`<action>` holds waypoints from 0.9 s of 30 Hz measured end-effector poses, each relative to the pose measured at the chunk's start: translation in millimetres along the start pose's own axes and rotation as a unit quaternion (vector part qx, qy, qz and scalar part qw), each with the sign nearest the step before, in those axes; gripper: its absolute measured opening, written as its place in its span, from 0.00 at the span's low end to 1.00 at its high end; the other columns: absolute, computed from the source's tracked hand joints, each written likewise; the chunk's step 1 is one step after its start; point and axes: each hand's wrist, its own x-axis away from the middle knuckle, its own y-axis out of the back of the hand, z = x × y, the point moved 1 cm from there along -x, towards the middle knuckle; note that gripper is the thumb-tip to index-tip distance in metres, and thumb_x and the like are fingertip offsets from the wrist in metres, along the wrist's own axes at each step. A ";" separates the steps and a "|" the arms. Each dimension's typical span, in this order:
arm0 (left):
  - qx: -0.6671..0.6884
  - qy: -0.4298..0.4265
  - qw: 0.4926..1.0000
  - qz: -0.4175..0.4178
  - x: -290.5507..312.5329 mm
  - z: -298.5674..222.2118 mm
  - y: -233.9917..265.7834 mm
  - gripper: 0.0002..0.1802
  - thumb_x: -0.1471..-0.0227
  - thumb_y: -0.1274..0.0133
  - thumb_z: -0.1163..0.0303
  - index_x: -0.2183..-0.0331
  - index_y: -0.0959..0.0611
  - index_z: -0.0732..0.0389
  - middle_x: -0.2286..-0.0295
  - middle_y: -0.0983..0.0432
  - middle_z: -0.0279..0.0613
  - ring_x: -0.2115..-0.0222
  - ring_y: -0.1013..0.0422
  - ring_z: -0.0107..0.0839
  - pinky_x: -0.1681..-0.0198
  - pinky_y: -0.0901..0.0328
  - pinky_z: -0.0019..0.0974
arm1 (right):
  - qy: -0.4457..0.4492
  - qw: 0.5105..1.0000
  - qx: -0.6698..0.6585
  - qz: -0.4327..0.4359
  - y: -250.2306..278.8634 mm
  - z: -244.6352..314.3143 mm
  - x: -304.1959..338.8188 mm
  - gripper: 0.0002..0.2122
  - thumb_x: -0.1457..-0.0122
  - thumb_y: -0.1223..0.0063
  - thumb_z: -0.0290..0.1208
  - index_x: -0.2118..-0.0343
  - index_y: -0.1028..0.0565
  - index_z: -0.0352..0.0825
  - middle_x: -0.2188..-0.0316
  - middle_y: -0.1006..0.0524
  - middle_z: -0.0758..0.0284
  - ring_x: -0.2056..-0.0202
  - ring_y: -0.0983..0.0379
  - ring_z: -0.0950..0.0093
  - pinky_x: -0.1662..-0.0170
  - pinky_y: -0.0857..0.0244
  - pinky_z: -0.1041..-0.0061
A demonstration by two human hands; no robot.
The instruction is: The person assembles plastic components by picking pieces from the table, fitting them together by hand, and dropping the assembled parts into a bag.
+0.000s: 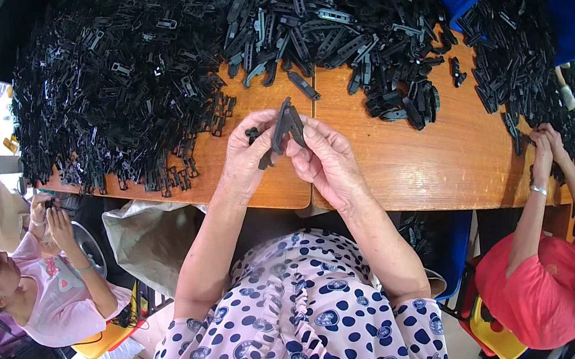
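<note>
Over the front part of the table, my left hand (245,154) and my right hand (334,163) are close together. A long black plastic piece (282,126) stands upright in the left fingers, and a second black plastic piece (297,130) slants down into the right fingers. The two pieces meet at the top like an upside-down V; whether they are joined I cannot tell. A small dark part (252,133) also shows at my left fingers. Just beyond my hands lies a loose black strip (304,85).
Heaps of small black frames (115,77) and long black strips (328,17) cover much of the wooden table (396,159). A blue bin (571,29) stands far right. One person in red (537,287) works at the right, another in pink (70,295) at the lower left.
</note>
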 end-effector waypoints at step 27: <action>-0.087 -0.054 0.982 -0.157 19.0 21.7 -39.0 0.16 0.46 0.47 0.71 0.56 0.32 0.59 0.58 0.26 0.45 0.73 0.30 0.20 0.78 0.36 0.19 | 0.187 0.860 0.464 -0.101 -0.9 -21.2 13.3 0.11 0.39 0.57 0.23 0.55 0.29 0.28 0.68 0.24 0.63 0.71 0.27 0.72 0.67 0.33 0.77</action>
